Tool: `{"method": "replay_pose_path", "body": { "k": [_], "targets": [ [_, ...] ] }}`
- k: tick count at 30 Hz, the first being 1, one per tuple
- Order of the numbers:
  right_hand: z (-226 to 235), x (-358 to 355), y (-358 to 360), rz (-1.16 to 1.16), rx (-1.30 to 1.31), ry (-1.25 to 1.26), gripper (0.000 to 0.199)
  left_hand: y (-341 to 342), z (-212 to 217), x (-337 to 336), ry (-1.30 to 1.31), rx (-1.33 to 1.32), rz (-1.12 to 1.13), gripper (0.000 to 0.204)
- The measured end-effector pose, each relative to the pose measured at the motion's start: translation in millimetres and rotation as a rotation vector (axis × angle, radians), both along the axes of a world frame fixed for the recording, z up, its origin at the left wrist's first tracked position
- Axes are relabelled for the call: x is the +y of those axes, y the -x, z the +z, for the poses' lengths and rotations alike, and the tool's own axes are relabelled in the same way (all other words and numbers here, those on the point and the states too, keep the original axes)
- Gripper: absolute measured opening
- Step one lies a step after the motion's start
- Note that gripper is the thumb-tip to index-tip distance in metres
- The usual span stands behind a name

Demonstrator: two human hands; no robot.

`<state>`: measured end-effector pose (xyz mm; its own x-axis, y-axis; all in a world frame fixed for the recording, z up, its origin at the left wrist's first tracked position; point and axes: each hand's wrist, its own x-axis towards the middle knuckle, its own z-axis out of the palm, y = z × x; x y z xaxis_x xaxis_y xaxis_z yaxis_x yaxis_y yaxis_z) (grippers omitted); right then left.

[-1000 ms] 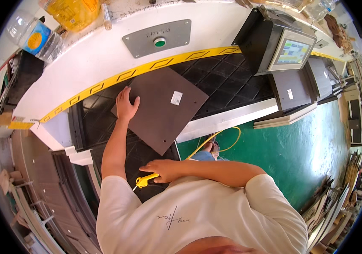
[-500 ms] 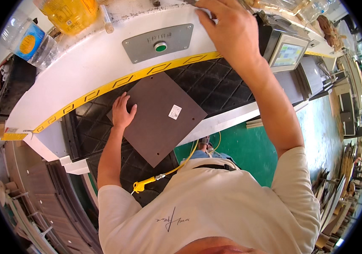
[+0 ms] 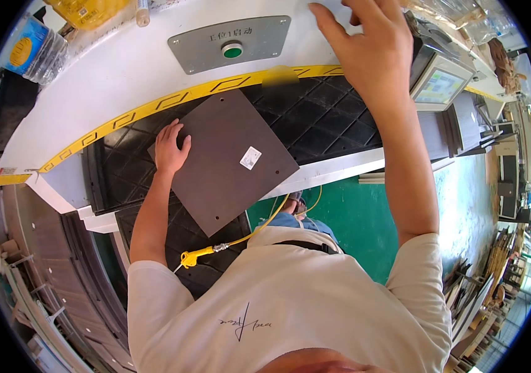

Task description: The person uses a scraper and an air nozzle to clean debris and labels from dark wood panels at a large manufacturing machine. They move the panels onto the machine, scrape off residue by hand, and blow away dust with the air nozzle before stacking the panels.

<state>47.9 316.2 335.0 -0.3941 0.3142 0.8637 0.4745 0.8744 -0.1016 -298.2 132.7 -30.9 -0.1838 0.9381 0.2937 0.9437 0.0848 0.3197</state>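
So the left hand [image 3: 171,149] is lying flat on the near-left corner of a dark brown square panel [image 3: 231,163], fingers [image 3: 170,132] spread and relaxed, just pressing down on it rather than gripping anything. The panel sits tilted like a diamond on the black diamond-pattern mat [image 3: 321,118], with one corner hanging over the mat's front edge toward the person, and it has a small white sticker [image 3: 250,158] right of its middle. The right hand [image 3: 365,46] is raised well past the panel, up over the white desk [image 3: 122,68], fingers open and splayed, holding nothing (palm facing down, as far as I can tell). Beyond the panel there's a grey plate with a green button [image 3: 232,50], and a yellow-black stripe [image 3: 153,107] runs between that and the mat. A yellow air nozzle [image 3: 194,256] on a hose hangs below the panel, near the person's white shirt.
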Motion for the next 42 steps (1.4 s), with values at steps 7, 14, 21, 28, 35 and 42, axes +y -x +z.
{"method": "replay_pose_path", "body": {
  "k": [7,14,21,28,35,42],
  "targets": [
    [6.2,2.6,-11.1,0.035,0.054,-0.102,0.016,-1.4,-0.9,4.6,-0.081,-0.003,-0.009,0.041],
    [-74.1,-68.2,-150.9,0.276,0.298,0.767,0.020,-3.1,-15.1,10.5,-0.146,0.014,0.044,0.037],
    [-271.8,-71.6,-175.5,0.362,0.205,1.789,0.023,2.9,-18.4,5.1,-0.133,0.105,0.069,0.035],
    [-339.0,-87.8,-153.9,0.068,-0.353,1.456,0.026,10.7,-28.9,1.7,-0.015,0.078,0.136,0.043],
    [-352.5,-88.7,-144.4,0.066,-0.359,1.339,0.025,14.2,-34.4,0.6,0.018,0.098,0.150,0.043],
    [-370.4,-102.6,-175.3,0.042,-0.589,1.408,0.023,5.2,-25.9,5.7,-0.062,0.061,0.065,0.038]
  ]
}}
